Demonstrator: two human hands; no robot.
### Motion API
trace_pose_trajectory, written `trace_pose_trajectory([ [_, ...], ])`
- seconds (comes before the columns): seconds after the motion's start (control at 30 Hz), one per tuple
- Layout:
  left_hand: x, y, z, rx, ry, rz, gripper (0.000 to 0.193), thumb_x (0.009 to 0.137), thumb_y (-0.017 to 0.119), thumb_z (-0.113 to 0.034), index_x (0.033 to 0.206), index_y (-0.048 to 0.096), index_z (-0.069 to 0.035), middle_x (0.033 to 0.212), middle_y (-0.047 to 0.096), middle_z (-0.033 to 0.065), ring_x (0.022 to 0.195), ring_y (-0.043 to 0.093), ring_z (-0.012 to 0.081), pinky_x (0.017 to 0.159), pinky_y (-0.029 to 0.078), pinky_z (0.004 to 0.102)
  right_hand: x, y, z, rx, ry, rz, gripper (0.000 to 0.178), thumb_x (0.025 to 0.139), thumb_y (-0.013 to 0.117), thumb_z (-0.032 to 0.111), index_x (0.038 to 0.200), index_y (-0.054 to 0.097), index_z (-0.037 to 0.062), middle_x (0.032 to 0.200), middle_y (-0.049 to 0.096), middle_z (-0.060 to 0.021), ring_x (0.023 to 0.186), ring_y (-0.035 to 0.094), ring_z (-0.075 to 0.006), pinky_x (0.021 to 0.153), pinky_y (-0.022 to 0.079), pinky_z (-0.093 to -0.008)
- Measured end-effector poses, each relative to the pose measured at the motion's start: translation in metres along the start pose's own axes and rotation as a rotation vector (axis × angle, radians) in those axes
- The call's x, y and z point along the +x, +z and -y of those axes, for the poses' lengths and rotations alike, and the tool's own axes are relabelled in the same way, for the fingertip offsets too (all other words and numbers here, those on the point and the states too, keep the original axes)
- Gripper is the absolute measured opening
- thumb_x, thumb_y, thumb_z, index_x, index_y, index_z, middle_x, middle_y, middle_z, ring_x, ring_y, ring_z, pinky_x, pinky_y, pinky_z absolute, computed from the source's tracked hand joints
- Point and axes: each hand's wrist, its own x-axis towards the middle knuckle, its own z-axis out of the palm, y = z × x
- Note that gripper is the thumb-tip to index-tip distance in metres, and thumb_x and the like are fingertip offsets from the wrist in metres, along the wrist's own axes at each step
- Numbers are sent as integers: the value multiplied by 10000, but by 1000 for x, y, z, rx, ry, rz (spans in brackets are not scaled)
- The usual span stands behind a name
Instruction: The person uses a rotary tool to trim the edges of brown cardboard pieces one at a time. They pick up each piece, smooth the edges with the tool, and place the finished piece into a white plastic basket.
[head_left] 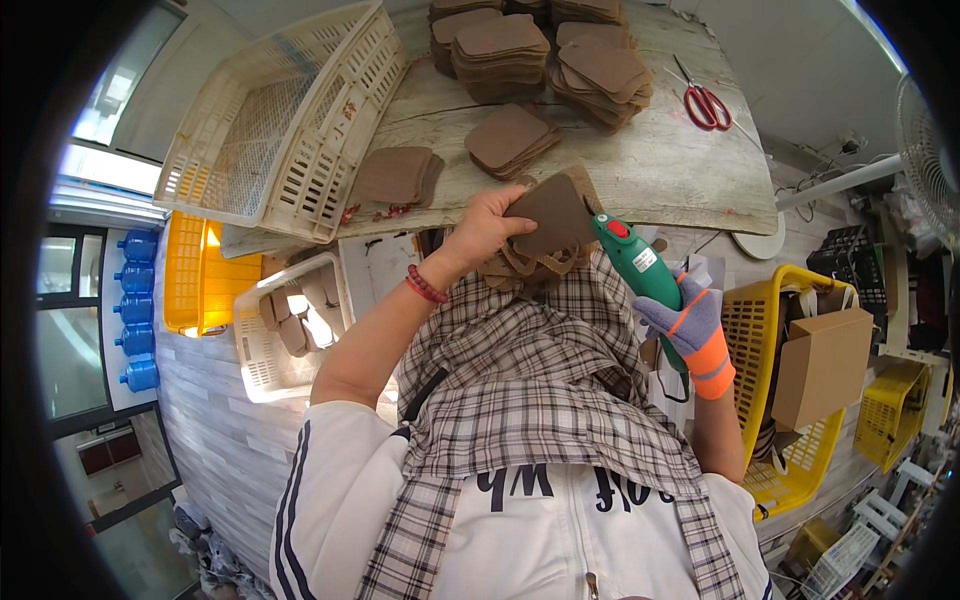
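My bare left hand pinches the near left edge of a flat brown piece with rounded corners, holding it up at the table's near edge. A paler brown margin shows along the piece's right side. In a purple and orange work glove, my right hand grips a green handheld electric cutter with a red button. The cutter's tip meets or nearly meets the right edge of the piece; its blade is too small to make out. Curled brown offcuts hang below the piece, above my checked apron.
Stacks of brown pieces stand along the table, with smaller piles nearer me. Red-handled scissors lie at the right. A white crate is at the left edge; a yellow basket holds a cardboard box.
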Motion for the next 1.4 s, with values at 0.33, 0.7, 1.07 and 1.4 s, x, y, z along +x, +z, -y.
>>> trace_pose_trajectory([
  [0.33, -10, 5, -8, 79, -115, 36, 290, 812, 571, 41, 1102, 566, 16, 995, 616, 26, 901, 559, 95, 804, 464, 249, 10, 7, -1, 41, 5, -10, 431, 744, 769, 184, 1050, 555, -32, 713, 609, -30, 545, 542, -65, 492, 441, -206],
  [0.7, -7, -29, -5, -91, 89, -202, 187, 762, 688, 1, 929, 612, -34, 833, 647, 13, 734, 593, 78, 703, 475, 214, 9, 6, -10, 97, 41, 116, 428, 751, 762, 179, 1061, 556, -31, 741, 612, -40, 592, 563, -78, 512, 466, -216],
  [1.07, -6, -41, -15, 37, -18, -95, 172, 735, 710, -7, 892, 640, -26, 814, 648, 8, 734, 592, 81, 704, 474, 224, 8, 9, -10, 19, 21, 197, 451, 741, 776, 228, 1054, 572, -24, 756, 624, -33, 600, 574, -66, 512, 470, -205],
  [1.4, -11, -23, -12, 108, -122, -13, 173, 710, 734, -37, 863, 652, -34, 791, 650, 7, 706, 587, 72, 660, 473, 221, 10, 20, -11, 41, 50, 202, 458, 728, 787, 224, 1049, 570, -22, 738, 614, -26, 616, 567, -52, 519, 450, -183],
])
